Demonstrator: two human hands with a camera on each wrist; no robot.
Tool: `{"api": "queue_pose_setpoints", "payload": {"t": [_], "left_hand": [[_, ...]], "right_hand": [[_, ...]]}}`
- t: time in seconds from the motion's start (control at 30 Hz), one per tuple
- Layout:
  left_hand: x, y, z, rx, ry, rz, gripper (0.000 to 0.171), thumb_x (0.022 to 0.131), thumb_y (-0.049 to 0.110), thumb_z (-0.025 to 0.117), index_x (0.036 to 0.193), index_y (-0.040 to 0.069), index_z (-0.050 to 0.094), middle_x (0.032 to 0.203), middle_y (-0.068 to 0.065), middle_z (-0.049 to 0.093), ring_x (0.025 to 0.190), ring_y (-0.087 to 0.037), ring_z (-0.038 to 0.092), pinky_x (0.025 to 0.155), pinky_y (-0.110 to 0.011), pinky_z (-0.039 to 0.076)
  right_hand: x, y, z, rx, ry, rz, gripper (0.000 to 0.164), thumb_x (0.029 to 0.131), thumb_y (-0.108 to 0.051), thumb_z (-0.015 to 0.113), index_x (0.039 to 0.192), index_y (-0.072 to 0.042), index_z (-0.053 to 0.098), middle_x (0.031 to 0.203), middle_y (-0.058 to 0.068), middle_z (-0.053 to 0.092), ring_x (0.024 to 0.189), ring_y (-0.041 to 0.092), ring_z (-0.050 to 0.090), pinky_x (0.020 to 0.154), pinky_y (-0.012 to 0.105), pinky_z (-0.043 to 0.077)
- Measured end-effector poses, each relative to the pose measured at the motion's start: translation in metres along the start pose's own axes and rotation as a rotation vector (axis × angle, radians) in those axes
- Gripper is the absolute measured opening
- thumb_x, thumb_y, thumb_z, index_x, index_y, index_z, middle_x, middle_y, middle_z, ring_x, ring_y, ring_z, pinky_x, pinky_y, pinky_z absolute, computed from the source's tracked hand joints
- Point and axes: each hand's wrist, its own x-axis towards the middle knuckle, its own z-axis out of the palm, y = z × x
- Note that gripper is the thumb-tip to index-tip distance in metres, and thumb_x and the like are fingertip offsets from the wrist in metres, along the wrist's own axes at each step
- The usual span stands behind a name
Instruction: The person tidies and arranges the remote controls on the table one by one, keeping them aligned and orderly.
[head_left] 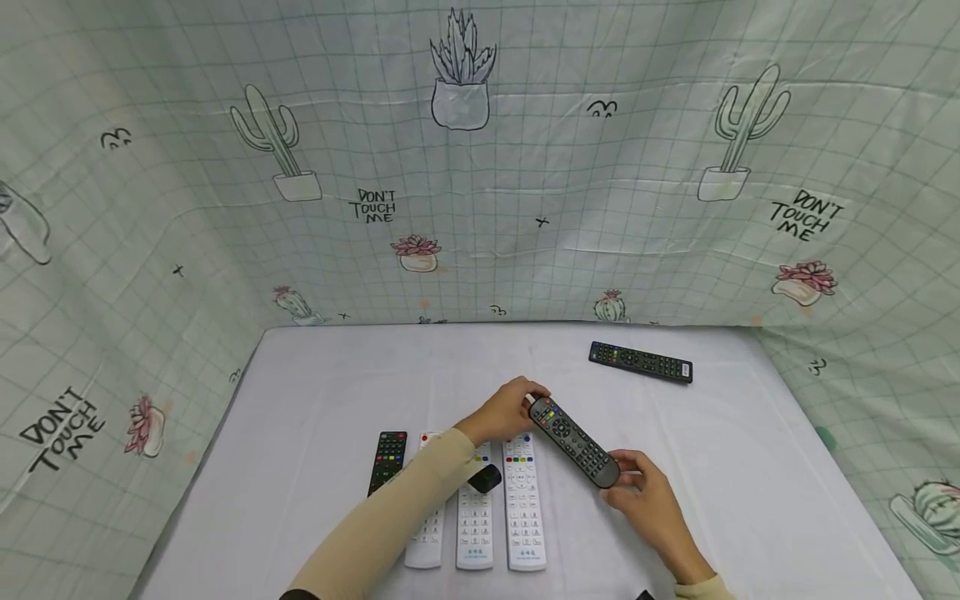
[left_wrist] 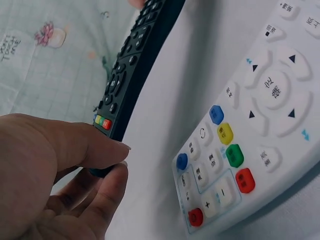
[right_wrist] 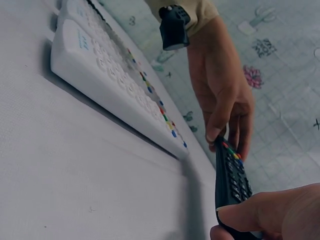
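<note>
Both hands hold one black remote control [head_left: 574,442] between them, slanted above the white table. My left hand [head_left: 512,410] pinches its upper end near the coloured buttons; in the left wrist view that thumb and the fingers [left_wrist: 112,195] close on the remote's end. At the lower end, my right hand [head_left: 637,496] grips it between thumb and fingers. Just left of it lies a white remote [head_left: 525,508], with a second white remote [head_left: 475,525] beside that. A third white remote [head_left: 426,537] is partly covered by the left forearm.
Leftmost in the row is another black remote [head_left: 387,457], its lower part hidden by the sleeve [head_left: 390,517]. One more black remote [head_left: 641,362] lies at the back right of the table [head_left: 315,375]. Behind hangs a cactus-print cloth [head_left: 525,158].
</note>
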Motion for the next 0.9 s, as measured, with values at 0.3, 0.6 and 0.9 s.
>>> {"api": "queue_pose_setpoints", "payload": {"t": [0.3, 0.6, 0.9], "left_hand": [[0.005, 0.008, 0.002, 0.074, -0.076, 0.068, 0.053, 0.088, -0.018, 0.069, 0.138, -0.002, 0.064, 0.124, -0.014, 0.058, 0.09, -0.01, 0.052, 0.073, -0.016, 0.046], [0.015, 0.019, 0.004, 0.137, -0.147, 0.129, 0.052, 0.087, -0.017, 0.072, 0.136, -0.001, 0.066, 0.121, -0.014, 0.06, 0.09, -0.011, 0.053, 0.077, -0.018, 0.048], [0.022, 0.025, 0.012, 0.203, -0.216, 0.152, 0.048, 0.09, -0.011, 0.075, 0.136, 0.0, 0.068, 0.119, -0.012, 0.062, 0.097, -0.012, 0.056, 0.089, -0.019, 0.05]], "right_hand": [[-0.014, 0.006, 0.003, 0.058, -0.006, 0.003, 0.064, 0.075, 0.011, 0.079, 0.135, 0.007, 0.058, 0.125, 0.019, 0.062, 0.104, 0.019, 0.064, 0.077, 0.022, 0.056], [-0.026, 0.007, 0.009, 0.081, -0.015, -0.001, 0.067, 0.07, 0.014, 0.078, 0.134, 0.006, 0.058, 0.116, 0.016, 0.061, 0.097, 0.017, 0.065, 0.077, 0.023, 0.057], [-0.034, 0.006, 0.012, 0.05, -0.052, -0.005, 0.074, 0.068, 0.015, 0.079, 0.137, 0.006, 0.057, 0.114, 0.016, 0.061, 0.092, 0.017, 0.061, 0.077, 0.023, 0.058]]}}
